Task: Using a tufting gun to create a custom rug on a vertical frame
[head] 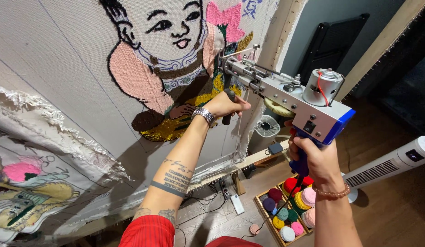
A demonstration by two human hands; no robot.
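A grey and blue tufting gun (290, 98) with a silver motor on top is pressed with its needle end against a stretched white cloth (71, 59). The cloth bears a partly tufted figure in pink, brown and yellow yarn (176, 87). My left hand (224, 106), with a metal watch at the wrist, grips the gun's black front handle close to the cloth. My right hand (313, 158), with a bead bracelet, holds the blue rear grip. A strand of yarn runs down from the gun.
A wooden frame (276, 41) holds the cloth. On the floor below stands a wooden tray of coloured yarn balls (290, 206), a white tower fan (395, 164) at right, a small round fan (267, 128), and cables. Another drawn cloth (25, 192) hangs lower left.
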